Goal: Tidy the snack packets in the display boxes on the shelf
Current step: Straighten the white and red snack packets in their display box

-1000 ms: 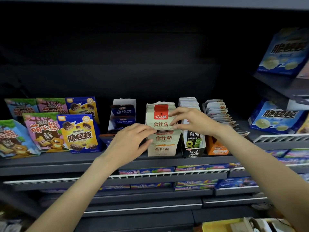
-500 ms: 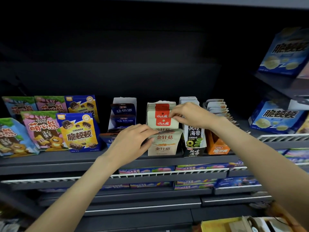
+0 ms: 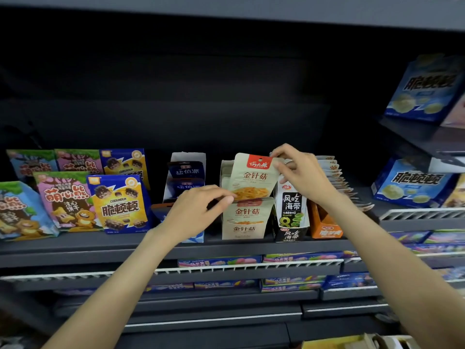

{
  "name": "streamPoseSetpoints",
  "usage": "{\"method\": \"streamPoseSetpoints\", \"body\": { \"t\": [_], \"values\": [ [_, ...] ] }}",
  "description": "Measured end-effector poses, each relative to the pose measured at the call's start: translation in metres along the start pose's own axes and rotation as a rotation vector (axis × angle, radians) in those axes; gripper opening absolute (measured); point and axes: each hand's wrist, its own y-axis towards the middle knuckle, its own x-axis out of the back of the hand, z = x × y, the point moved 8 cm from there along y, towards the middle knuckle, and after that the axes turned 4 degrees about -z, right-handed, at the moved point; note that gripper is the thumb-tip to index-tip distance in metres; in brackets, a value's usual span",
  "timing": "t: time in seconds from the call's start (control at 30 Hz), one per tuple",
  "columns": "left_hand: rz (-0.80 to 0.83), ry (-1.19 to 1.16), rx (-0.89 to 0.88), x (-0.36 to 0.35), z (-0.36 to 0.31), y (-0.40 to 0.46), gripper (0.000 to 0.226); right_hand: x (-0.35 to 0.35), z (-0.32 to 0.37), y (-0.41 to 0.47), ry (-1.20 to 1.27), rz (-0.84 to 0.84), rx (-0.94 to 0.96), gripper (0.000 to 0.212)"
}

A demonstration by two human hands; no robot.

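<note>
standing raised above its beige box (image 3: 245,222) mid-shelf, the packet (image 3: 254,177) is pinched at its red top by the right hand (image 3: 299,172); the left hand (image 3: 198,210) pinches its lower left edge. a black box (image 3: 290,217) stands just right, blue bags (image 3: 120,202) left.

A cream packet (image 3: 253,177) with red top; black seaweed box (image 3: 292,217); orange box (image 3: 324,222).

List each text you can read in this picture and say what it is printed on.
"金针菇": beige packet pinched by right hand.
"风吃海带": black box.
"脆顿顿": yellow bag, blue box.
"萌心熊": pink bag.
"盐值派": navy packet.
Orange box: blurred.
</note>
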Motion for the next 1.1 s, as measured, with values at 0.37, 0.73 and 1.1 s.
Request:
{"method": "streamPoseSetpoints", "body": {
  "t": [0.37, 0.73, 1.1],
  "values": [
    [-0.124, -0.321, 0.151, 0.023, -0.018, 0.041, 0.033, 0.083, 0.039, -0.005, 0.213, -0.428, 0.024, 0.015],
    [-0.182, -0.654, 0.082, 0.008, -0.082, 0.056, 0.015, 0.137, 0.053, -0.04, 0.162, -0.634, 0.011, 0.025],
    [-0.296, -0.686, 0.148, 0.01, -0.087, 0.043, 0.015, 0.055, 0.089, -0.083, -0.493, -0.399, 0.338, 0.051]
  ]
}}
